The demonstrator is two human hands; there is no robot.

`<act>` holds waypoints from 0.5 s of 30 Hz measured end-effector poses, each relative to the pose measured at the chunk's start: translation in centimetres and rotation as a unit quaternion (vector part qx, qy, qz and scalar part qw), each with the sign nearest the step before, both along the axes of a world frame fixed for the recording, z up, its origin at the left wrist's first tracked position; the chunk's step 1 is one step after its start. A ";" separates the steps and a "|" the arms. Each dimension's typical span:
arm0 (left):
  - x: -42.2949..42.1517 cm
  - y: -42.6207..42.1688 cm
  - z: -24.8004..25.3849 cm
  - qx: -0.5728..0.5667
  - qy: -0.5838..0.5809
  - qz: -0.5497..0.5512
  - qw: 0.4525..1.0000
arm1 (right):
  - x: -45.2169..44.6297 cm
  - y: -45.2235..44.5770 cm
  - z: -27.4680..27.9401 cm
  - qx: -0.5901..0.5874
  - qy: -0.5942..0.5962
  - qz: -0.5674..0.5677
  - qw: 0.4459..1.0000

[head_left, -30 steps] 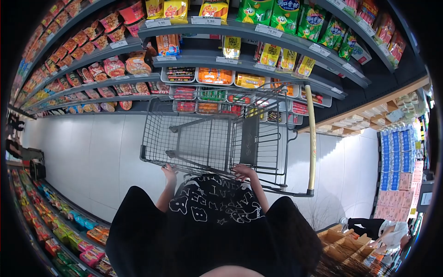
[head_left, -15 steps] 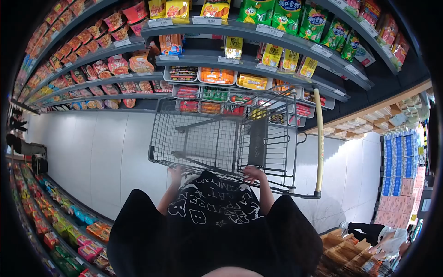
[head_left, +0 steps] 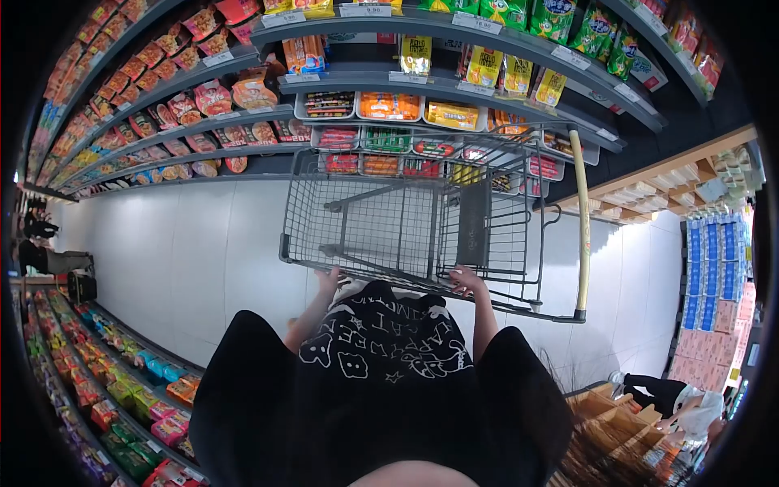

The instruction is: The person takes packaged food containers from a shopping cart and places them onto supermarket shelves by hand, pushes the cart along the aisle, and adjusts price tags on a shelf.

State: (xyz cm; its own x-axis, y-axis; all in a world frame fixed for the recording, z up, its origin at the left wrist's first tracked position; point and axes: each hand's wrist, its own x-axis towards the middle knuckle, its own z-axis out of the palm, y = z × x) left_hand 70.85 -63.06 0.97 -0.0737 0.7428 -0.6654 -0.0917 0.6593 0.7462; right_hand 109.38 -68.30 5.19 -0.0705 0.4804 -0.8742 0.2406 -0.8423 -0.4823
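An unloaded wire shopping cart point(head_left: 381, 219) stands sideways before me, its yellow handle point(head_left: 583, 219) at the right. My left hand point(head_left: 327, 282) is at the near top rim, towards the cart's front end. Farther right along the same rim, my right hand point(head_left: 468, 280) touches the wire beside the dark seat panel point(head_left: 474, 223), its fingers curled over the edge. Both hands seem closed on the rim, though the left fingertips are partly hidden. Beyond the cart, trays of packed sausages point(head_left: 389, 106) fill the lower shelf.
Shelves of instant noodle bowls point(head_left: 213, 97) rise at upper left, with green snack bags point(head_left: 552, 18) at upper right. Another snack shelf point(head_left: 122, 381) runs along lower left. A person in a white top point(head_left: 698, 412) is at lower right, near wooden crates point(head_left: 613, 414). People stand far left.
The cart has shifted rightwards and slightly up in the view, with both hands staying at its near rim. The shelves have also moved up in the view.
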 end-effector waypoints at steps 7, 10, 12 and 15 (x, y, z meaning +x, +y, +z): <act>0.5 -0.1 -0.2 0.023 0.015 0.053 0.998 | -3.8 -0.6 -0.5 0.147 -0.303 0.237 0.911; 0.3 0.0 -0.3 0.004 0.019 0.026 0.999 | -3.9 -0.5 -1.0 0.171 -0.347 0.280 0.878; 0.8 0.1 0.0 0.009 -0.003 0.061 0.998 | -3.3 0.1 -1.3 0.124 -0.306 0.294 0.897; 1.3 -0.1 1.3 0.011 0.002 0.073 0.997 | -2.6 0.2 -1.8 0.135 -0.226 0.223 0.939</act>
State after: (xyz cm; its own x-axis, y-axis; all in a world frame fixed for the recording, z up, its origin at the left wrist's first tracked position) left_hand 72.15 -63.12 2.24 -0.1852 0.7381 -0.6488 -0.1819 0.6230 0.7608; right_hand 106.78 -68.09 3.40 0.0310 0.6998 -0.7136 0.7713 -0.4709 -0.4283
